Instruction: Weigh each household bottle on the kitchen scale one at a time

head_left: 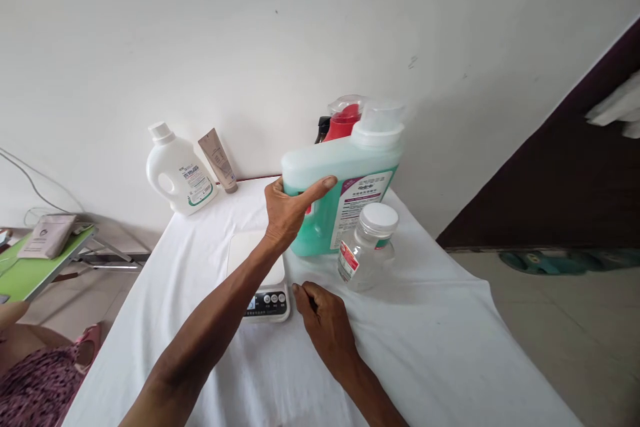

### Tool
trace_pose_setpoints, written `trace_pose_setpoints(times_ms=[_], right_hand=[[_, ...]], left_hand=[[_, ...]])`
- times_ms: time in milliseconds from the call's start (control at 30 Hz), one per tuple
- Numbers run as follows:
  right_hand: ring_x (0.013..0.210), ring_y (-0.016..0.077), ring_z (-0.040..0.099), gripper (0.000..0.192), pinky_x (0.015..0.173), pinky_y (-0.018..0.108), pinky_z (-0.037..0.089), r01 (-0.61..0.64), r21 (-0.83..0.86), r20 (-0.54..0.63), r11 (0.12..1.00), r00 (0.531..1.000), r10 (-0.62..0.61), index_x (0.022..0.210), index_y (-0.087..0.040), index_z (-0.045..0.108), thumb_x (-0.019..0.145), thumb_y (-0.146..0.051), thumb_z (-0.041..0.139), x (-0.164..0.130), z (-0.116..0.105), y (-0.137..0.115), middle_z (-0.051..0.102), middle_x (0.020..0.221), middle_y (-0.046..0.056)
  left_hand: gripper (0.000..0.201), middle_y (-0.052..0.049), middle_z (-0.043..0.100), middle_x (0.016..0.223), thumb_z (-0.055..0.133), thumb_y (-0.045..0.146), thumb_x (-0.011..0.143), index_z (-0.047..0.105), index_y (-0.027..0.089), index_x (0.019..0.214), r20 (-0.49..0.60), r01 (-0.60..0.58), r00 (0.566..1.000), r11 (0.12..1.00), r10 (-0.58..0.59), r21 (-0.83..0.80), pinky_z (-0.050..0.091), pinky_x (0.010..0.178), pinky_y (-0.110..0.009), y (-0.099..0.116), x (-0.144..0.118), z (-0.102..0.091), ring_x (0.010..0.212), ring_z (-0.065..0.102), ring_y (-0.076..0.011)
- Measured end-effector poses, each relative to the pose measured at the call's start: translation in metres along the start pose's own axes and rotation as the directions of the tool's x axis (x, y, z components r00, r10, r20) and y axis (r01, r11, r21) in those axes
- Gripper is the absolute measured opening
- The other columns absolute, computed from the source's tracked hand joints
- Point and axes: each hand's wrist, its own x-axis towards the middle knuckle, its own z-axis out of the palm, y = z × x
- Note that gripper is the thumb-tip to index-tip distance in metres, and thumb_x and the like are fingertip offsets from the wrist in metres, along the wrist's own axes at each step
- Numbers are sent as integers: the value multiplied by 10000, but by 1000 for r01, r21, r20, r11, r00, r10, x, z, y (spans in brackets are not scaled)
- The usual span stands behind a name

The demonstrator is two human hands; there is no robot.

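Note:
My left hand [289,212] grips the near-left side of a large bottle of green liquid [320,230], thumb along its front. The bottle has a white cap and a printed label, and it stands slightly turned beside the scale. A white digital kitchen scale [273,307] lies partly under my left forearm, its platform bare where I see it. Resting on the cloth at the scale's right edge, my right hand [325,320] has its fingers curled; whatever they may hold is hidden. A clear jar with a white lid [367,257] stands in front of the green bottle.
A white detergent bottle [183,173] and a beige tube [219,160] stand at the back left against the wall. A red bottle [345,121] shows behind the green one. White cloth [425,353] covers the table. A person's patterned clothing [37,373] is at lower left, near a green table [43,263].

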Motion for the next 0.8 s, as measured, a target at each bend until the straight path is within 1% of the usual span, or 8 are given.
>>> trace_pose_setpoints(times_ms=[67,233,367,467,533,633,800], right_hand=[[574,143,348,467,572,297,277,-10,6,14,1000,1000,10,674,-268,316,1060,-505,429,0,0,1,392,591,-46],[576,142,368,491,581,293,301,-42,6,38,999,998,42,669,-263,342,1053,-557,430,-2,-2,0,397,595,-45],[568,142,381,517,572,290,313,-65,0,50,998,997,65,660,-261,358,1041,-601,435,-2,-3,-2,403,589,-44],[566,143,394,532,568,289,323,-70,-23,59,997,996,71,651,-256,388,1035,-620,441,-2,-4,-3,414,585,-42],[560,143,398,542,562,290,325,-67,-39,60,997,996,69,644,-253,406,1033,-629,439,-1,-5,-4,425,576,-39],[552,144,405,559,555,292,326,-61,-53,54,997,997,63,633,-251,423,1030,-644,437,-1,-5,-6,432,561,-36],[544,146,420,596,543,290,335,-60,-59,57,996,996,63,615,-248,452,1029,-676,434,0,-8,-10,443,544,-31]], left_hand=[[474,41,546,559,993,507,564,672,166,639,-34,-40,999,999,39,-26,405,490,-248,8,0,-9,515,483,-86],[496,80,437,511,968,503,620,584,189,612,-112,-169,981,983,160,-78,304,418,-228,35,6,-38,443,350,-49],[522,81,409,523,960,518,631,546,199,629,-200,-214,960,975,198,-64,307,402,-218,62,5,-67,442,376,-52],[545,78,406,530,968,523,599,527,204,629,-238,-224,947,974,214,-18,307,398,-216,76,-2,-90,451,391,-56],[558,78,400,530,968,529,585,516,204,623,-225,-232,947,973,229,13,298,397,-215,78,-8,-106,453,368,-52],[563,84,368,526,962,521,585,498,202,605,-201,-218,954,975,223,49,275,401,-215,76,-16,-127,453,304,-41],[526,95,326,521,963,474,567,518,196,606,-203,-176,962,983,184,56,250,408,-215,67,-24,-148,458,259,-37]])
